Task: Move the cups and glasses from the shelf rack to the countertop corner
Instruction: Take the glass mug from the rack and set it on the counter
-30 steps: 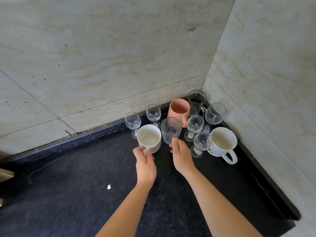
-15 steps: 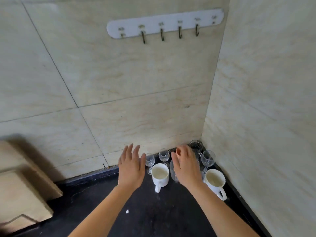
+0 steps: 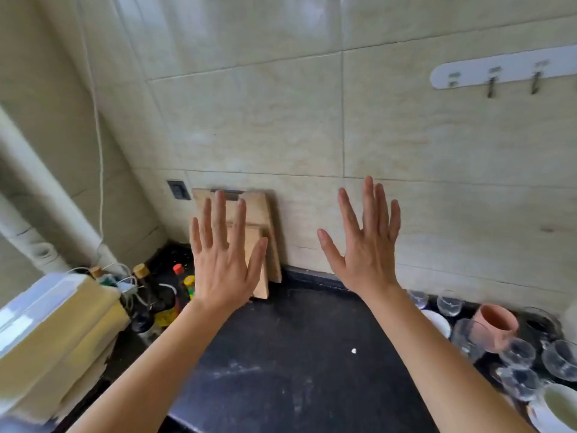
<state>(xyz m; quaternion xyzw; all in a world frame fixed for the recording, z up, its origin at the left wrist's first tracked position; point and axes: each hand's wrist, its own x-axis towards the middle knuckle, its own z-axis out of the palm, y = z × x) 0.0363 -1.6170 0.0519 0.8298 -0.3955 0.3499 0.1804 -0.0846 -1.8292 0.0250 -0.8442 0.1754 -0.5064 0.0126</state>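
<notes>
My left hand (image 3: 223, 257) and my right hand (image 3: 365, 245) are raised over the black countertop (image 3: 290, 354), fingers spread, palms facing away, both holding nothing. The cups and glasses stand grouped at the lower right: a pink cup (image 3: 495, 325), a white mug (image 3: 437, 321) partly behind my right forearm, another white mug (image 3: 557, 407) at the frame edge, and several clear stemmed glasses (image 3: 518, 354) among them. No shelf rack is in view.
Wooden cutting boards (image 3: 262, 239) lean on the tiled wall behind my left hand. Sauce bottles (image 3: 146, 292) crowd the far left corner beside a white-lidded appliance (image 3: 53, 323). A white hook rail (image 3: 505, 70) hangs at upper right. A white pipe (image 3: 46, 195) runs down the left wall.
Both hands have let go of the white mug and the glass, lifted and spread open. The view has swung up and left, so the cups now sit at the lower right.
</notes>
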